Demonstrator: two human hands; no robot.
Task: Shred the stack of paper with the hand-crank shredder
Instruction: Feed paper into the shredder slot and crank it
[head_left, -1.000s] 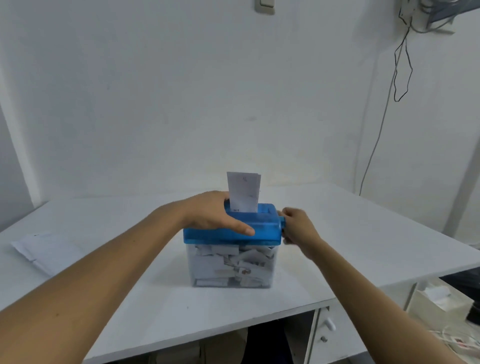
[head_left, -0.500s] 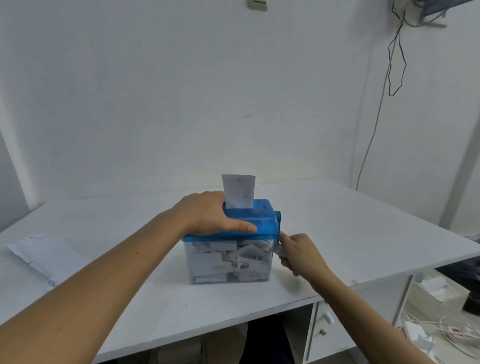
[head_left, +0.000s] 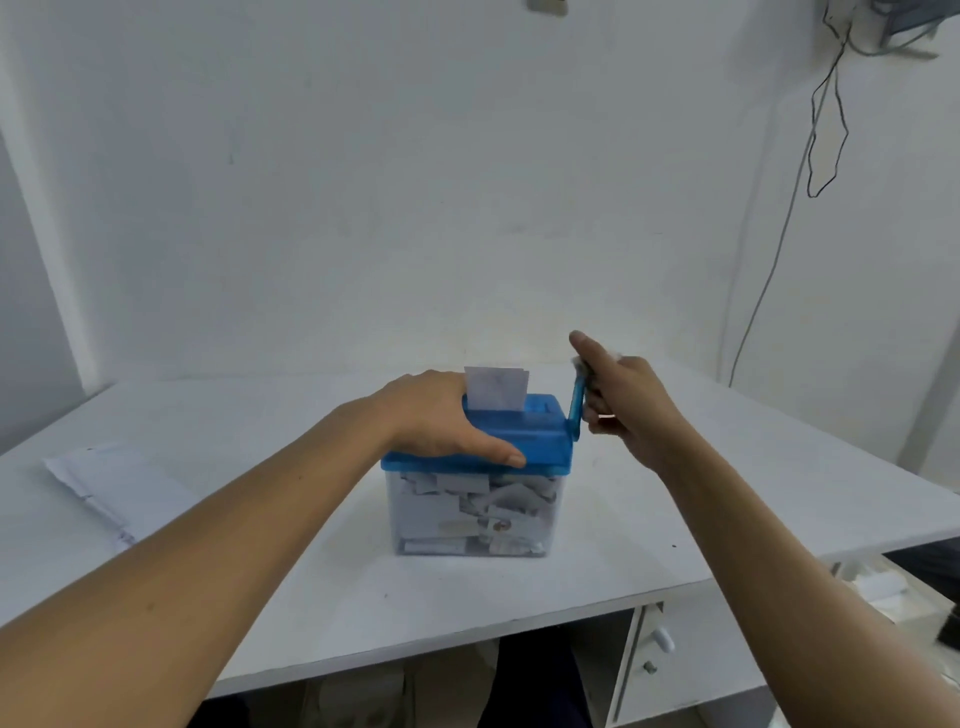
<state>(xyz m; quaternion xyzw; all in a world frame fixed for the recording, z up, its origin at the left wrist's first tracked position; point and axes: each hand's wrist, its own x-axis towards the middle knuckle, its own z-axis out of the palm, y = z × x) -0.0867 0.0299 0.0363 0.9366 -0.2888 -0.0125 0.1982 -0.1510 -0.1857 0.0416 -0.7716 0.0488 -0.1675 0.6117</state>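
While left hand (head_left: 441, 421) presses shredder (head_left: 543, 449), paper stack (head_left: 104, 483) left, cable (head_left: 768, 296) right

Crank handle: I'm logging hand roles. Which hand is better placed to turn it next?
Right. The right hand grips the crank handle; the left hand rests on the shredder's blue lid.

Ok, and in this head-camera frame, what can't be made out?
All head view:
- Knob of the crank: wrapped by the right hand, which is motion-blurred.
- Left end of the shredder lid: covered by the left hand.
- Print on the sheet in the slot: too faint.
- Sheet count of the paper stack: washed out.
- Clutter beside the desk: cut off by the right edge.
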